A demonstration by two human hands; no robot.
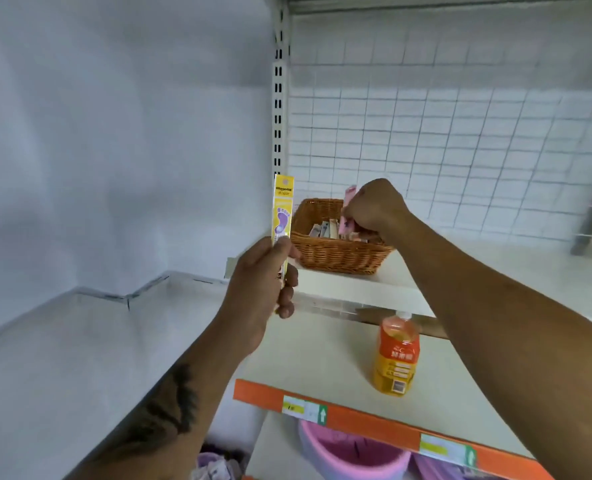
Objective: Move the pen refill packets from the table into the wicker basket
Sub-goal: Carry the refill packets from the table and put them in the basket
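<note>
Basket [336, 252] on the upper shelf [363, 289] is already holding several packets. Right hand [374, 211] is gripping a pink packet [347, 216] over it; left hand [263, 282] is clutching a yellow packet [282, 209] upright beside it. Table is not showing, so remaining count unknown.

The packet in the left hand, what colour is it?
Yellow packet, purple footprint; head view.

The basket [336, 252] sits on the upper shelf [402, 278] with packets [324, 230] in it. The right hand [374, 209] is over it with a packet [347, 213]; the left hand [263, 282] is left of it with another [283, 209]. A bottle [396, 355] stands on the lower shelf [305, 355]
</note>
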